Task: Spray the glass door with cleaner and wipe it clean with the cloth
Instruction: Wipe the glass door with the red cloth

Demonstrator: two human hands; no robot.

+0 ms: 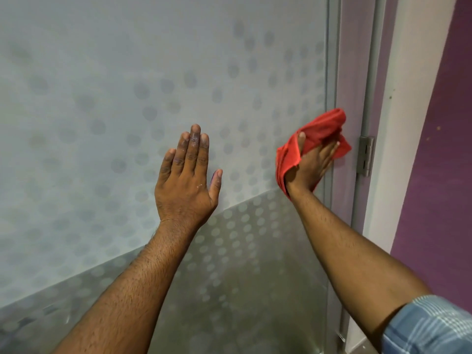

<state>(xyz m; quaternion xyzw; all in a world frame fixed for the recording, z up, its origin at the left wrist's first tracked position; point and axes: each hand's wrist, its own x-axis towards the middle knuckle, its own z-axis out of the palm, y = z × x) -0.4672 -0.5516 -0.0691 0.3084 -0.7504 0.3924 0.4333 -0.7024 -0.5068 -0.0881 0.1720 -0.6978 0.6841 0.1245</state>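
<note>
Filling almost the whole view is a frosted glass door [107,103] printed with rows of grey dots, its surface upright and facing the person, its long axis running top to bottom; a lower, shinier dotted band crosses it on a slant. Along the door's right edge stands a grey metal frame [332,72] with a steel hinge [365,155], and beyond it a purple wall [439,175]. Two bare forearms reach up from below, the right one ending in a blue checked sleeve [429,328]. The left hand [187,180] lies flat on the glass near the middle, fingers straight and close together, holding nothing. The right hand [313,166] presses a crumpled red cloth [319,131] against the glass at the door's right edge, just beside the frame, fingers mostly straight over the cloth with the thumb tucked into its folds. No spray bottle is in sight. This looks like the wiping step. The next stroke probably calls for steady pressure while drawing the cloth along the edge or back across the pane.
</note>
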